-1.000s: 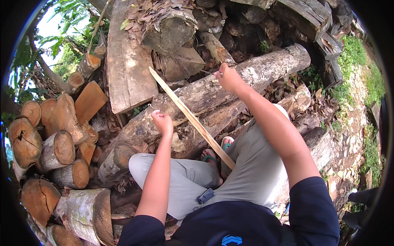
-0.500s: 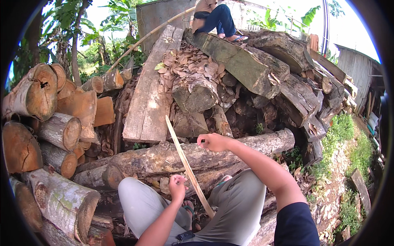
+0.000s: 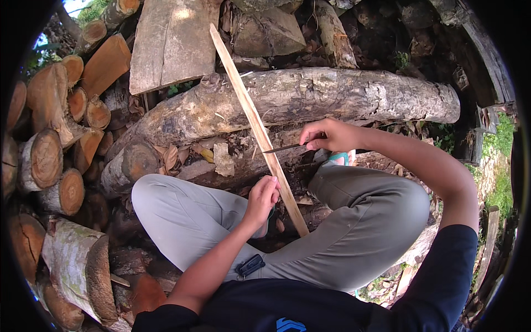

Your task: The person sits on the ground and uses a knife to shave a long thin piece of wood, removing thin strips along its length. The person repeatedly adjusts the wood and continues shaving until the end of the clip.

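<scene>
A long, pale wooden strip slants across the fallen log in front of me. Its lower end comes down between my bent legs. My left hand is closed at the strip's lower half, fingertips pressed against its left edge. In my right hand is a knife with a thin, dark blade pointing left. The blade's tip lies over the middle of the strip, above my left hand. My right fingers wrap the handle and hide most of it.
The thick log runs crosswise beyond my feet. Cut logs are stacked on the left, with a broad plank behind. A bark piece and dry leaves lie near my left knee. Grass grows at the right.
My view has tipped downward. My left hand has come against the strip. My right hand has moved nearer the strip, and the knife in it now shows plainly across the wood.
</scene>
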Demonstrator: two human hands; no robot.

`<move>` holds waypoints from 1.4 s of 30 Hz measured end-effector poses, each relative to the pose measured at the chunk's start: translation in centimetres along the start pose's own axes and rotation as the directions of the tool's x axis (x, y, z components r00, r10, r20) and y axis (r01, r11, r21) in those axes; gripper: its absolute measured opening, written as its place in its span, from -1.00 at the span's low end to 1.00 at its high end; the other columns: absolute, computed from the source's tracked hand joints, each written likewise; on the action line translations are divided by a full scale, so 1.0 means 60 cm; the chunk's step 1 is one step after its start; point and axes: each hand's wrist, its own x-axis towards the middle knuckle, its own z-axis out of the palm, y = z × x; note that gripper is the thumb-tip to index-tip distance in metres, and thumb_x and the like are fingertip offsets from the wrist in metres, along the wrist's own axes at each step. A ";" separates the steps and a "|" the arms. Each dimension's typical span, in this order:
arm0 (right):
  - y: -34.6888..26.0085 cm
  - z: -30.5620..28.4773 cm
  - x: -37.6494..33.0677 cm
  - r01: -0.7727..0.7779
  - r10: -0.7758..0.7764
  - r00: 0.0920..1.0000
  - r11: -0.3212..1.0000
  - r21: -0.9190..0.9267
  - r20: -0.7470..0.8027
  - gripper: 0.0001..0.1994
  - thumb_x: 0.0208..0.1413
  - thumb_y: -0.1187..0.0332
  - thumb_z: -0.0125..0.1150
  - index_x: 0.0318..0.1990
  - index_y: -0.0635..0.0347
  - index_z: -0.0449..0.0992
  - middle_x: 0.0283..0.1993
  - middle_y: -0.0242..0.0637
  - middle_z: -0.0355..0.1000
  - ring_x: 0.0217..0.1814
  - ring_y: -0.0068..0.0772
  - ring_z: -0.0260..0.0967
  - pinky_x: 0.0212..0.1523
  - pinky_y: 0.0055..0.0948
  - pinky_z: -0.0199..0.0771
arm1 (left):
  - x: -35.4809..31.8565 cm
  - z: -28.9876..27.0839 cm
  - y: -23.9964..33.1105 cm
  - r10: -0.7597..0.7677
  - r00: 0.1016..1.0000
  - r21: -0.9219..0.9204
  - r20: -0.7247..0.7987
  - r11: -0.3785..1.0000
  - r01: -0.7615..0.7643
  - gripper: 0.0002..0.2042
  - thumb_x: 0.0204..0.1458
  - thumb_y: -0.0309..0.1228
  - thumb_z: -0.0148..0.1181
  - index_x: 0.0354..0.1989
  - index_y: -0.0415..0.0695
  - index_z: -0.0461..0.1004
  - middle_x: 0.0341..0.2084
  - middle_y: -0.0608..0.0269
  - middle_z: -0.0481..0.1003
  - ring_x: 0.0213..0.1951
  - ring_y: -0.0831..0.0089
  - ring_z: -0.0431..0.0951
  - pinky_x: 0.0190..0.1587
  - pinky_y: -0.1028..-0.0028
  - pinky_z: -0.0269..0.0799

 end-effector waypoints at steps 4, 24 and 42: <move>0.068 0.043 0.032 0.112 -0.125 0.989 0.983 0.146 0.082 -0.82 0.16 0.51 0.32 -0.08 0.22 0.61 -0.16 -0.23 0.62 -0.09 -0.34 0.58 -0.06 -0.31 0.52 | 0.002 0.014 -0.009 -0.034 0.999 0.007 -0.010 0.999 0.034 -0.65 0.41 -0.12 -0.10 -0.26 -0.15 0.41 -0.65 0.41 0.31 -0.67 0.73 0.17 -0.63 0.66 0.03; 0.156 0.141 0.018 0.290 -0.267 0.957 0.876 0.385 -0.114 -0.91 0.10 0.52 0.32 -0.24 0.22 0.64 -0.29 -0.24 0.63 -0.24 -0.23 0.59 -0.20 -0.33 0.52 | 0.020 0.050 -0.035 -0.146 0.939 0.057 -0.310 0.983 0.172 -0.60 0.43 -0.20 -0.13 -0.41 -0.21 0.40 -0.71 0.26 0.40 -0.71 0.64 0.31 -0.63 0.64 0.20; 0.126 0.118 0.024 -0.034 0.100 0.964 0.966 -0.254 0.248 -0.37 0.31 -0.22 -0.07 -0.37 0.22 0.61 -0.52 -0.03 0.51 -0.29 0.14 0.51 -0.19 0.01 0.50 | 0.018 0.037 -0.064 -0.011 0.963 0.156 -0.270 0.986 0.055 -0.63 0.43 -0.27 -0.14 -0.47 -0.17 0.32 -0.62 0.38 0.27 -0.58 0.66 0.20 -0.50 0.57 0.14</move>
